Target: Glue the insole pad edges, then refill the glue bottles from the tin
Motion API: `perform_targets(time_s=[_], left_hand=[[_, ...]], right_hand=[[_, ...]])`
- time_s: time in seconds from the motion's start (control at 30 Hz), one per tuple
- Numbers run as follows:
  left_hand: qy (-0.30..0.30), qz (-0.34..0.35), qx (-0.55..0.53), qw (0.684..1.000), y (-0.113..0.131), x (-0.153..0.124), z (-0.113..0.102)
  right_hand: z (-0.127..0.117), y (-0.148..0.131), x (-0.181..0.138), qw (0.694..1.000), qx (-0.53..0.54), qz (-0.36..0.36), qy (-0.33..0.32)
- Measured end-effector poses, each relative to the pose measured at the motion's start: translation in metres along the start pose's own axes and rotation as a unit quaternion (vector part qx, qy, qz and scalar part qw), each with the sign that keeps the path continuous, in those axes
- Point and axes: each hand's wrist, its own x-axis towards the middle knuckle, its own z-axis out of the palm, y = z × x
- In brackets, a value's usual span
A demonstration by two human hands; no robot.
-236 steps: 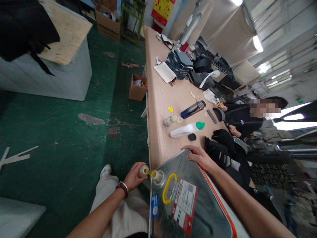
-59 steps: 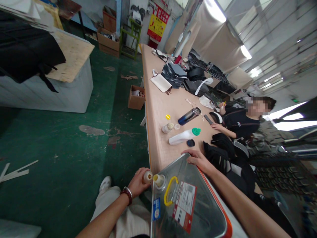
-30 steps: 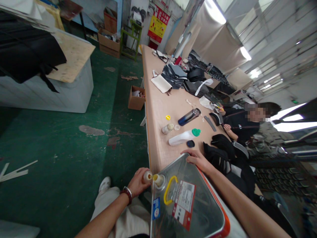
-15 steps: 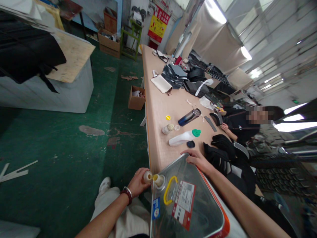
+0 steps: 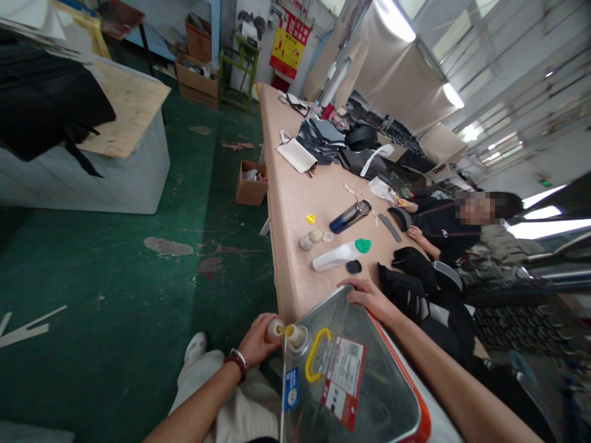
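A large square metal can (image 5: 385, 384) with a yellow handle (image 5: 312, 360) and a red-and-white label (image 5: 344, 375) fills the bottom middle, tilted toward the left. My right hand (image 5: 372, 299) grips its upper corner, fingertips over the rim. In my left hand (image 5: 258, 340) is a small bottle (image 5: 273, 330), my fingers wrapped round it, its mouth against the can's pale spout (image 5: 295, 335). Yellowish liquid shows between spout and bottle mouth. How full the bottle is, my fingers hide.
On the table (image 5: 295, 203) lie a white bottle with a green cap (image 5: 339, 255), a dark blue flask (image 5: 349, 217), a small jar (image 5: 310, 240), a yellow ring (image 5: 311, 218) and a black cap (image 5: 354, 266). A co-worker (image 5: 443, 224) handles a dark curved piece across it.
The view has shifted slightly, moving the background a little. Both hands, the can and the small bottle keep the same positions relative to one another.
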Motion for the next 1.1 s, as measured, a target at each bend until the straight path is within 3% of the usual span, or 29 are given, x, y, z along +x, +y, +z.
perform_targets(time_s=[0.53, 1.1], left_hand=[[-0.026, 0.011, 0.011, 1.0, 0.004, 0.005, 0.002], [-0.009, 0.012, 0.015, 1.0, 0.01, 0.006, 0.0]], right_hand=[[-0.007, -0.001, -0.01, 1.0, 0.001, -0.002, 0.005], [-0.007, 0.001, -0.006, 1.0, 0.001, 0.0, -0.001]])
